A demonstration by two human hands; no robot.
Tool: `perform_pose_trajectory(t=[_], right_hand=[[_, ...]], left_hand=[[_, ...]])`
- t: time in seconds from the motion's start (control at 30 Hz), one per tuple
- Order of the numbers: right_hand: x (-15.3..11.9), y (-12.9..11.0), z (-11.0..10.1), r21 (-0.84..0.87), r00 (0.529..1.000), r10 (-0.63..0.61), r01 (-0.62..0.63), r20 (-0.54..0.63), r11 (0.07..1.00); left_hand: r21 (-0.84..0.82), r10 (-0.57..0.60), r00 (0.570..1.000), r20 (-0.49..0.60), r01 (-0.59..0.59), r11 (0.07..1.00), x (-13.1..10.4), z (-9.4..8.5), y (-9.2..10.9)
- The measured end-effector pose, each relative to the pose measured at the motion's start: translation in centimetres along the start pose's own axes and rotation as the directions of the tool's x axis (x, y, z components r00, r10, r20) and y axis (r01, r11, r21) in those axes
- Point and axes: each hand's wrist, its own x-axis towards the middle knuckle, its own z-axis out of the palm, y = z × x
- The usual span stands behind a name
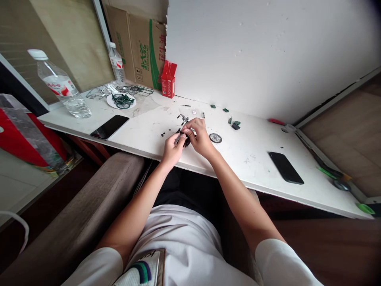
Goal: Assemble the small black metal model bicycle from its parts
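My left hand [173, 148] pinches a small dark model bicycle part [187, 141] just above the table's front edge. Bent over the same piece from the right, my right hand [201, 139] presses its thumb and fingertips against it. Fingers hide much of the part, so its exact shape cannot be made out. Behind my fingers shows a tiny handlebar piece [182, 118]; whether it joins the held part is unclear. A loose spoked model wheel [215, 138] lies right of my right hand. A tiny black piece [163, 134] rests to the left.
Small green parts [235, 123] lie near the wall. Left stand a water bottle [64, 87], a phone [110, 127] and a white plate [110, 104] with green model bicycle pieces. A red box [168, 81] stands behind; another phone [286, 168] lies right.
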Motion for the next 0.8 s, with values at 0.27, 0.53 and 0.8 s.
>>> perform_pose_trajectory(t=[0.27,0.53,0.8], right_hand=[[-0.5,0.4,1.3,0.038,0.993,-0.015,0.019,-0.118,0.999],[-1.0,1.4,2.2,-0.032,0.992,-0.013,0.009,-0.128,0.999],[-1.1,1.6,2.3,0.0,0.988,-0.014,0.014,-0.154,1.0]], left_hand=[[-0.113,-0.039,0.999,0.029,0.042,0.993,0.0,0.3,0.1],[-0.182,-0.123,0.991,0.057,0.131,0.974,0.1,0.2,-0.4],[-0.185,-0.136,0.989,0.054,0.144,0.972,-0.1,0.3,0.2]])
